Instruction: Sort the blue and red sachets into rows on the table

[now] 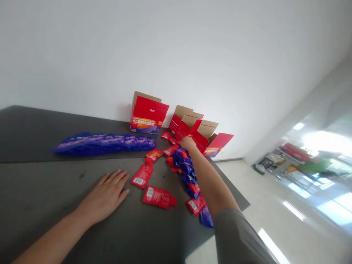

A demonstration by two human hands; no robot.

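Note:
My left hand (108, 194) lies flat on the dark table, palm down, fingers stretched out. Just right of its fingertips are red spouted pouches, one red pouch (142, 175) tilted and another red pouch (159, 197) lying sideways. My right hand (188, 143) reaches far across to the back of a mixed heap, close to the open red boxes; its fingers are hidden from me. Blue pouches (188, 172) and red ones lie in that heap, partly behind my right forearm. A long overlapping row of blue pouches (107, 143) stretches along the table's back left.
A red printed box (147, 119) with raised flaps stands against the white wall. More open red boxes (203, 134) stand in a line to its right. Beyond the table's right edge (233, 189) is a pale floor, with a blurred shelf of goods (277, 157).

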